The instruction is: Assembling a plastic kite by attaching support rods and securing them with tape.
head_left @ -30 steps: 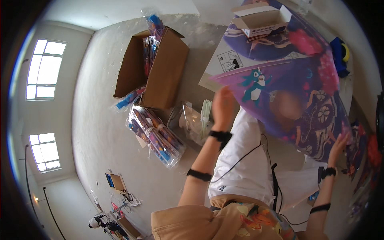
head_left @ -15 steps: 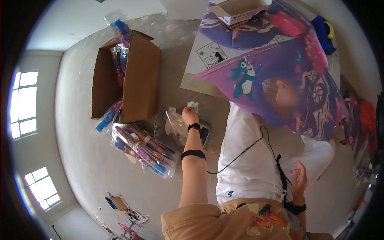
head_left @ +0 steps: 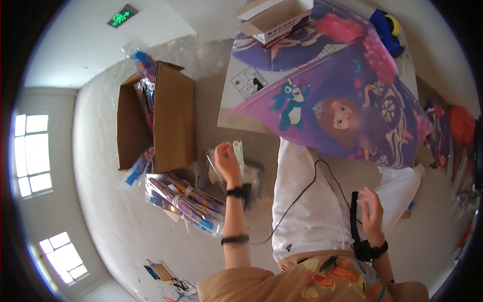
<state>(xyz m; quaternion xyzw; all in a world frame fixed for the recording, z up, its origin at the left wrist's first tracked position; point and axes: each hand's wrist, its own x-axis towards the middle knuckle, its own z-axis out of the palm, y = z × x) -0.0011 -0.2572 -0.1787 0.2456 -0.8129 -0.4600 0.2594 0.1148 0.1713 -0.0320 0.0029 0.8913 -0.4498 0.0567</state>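
Observation:
My left hand is raised over a grey plastic bin, its fingers curled together. Whatever they pinch, if anything, is too small to make out. Close beside its fingertips, a bundle of thin pale sticks stands up from the bin. My right hand is near my right thigh, fingers loosely bent and apart, holding nothing visible. Beside it runs a black strap. A purple kite-like printed sheet with cartoon figures drapes from a white box top over my knees.
An open cardboard box with plastic-wrapped packages stands on the left. More wrapped bundles lie on the floor by it. A small open carton and a blue-and-yellow object rest on the white box. A black cable crosses my lap.
My left hand has shifted left and away from the pale sticks, which now show at greater length. My right hand has risen slightly with its fingers more spread. The whole view has shifted.

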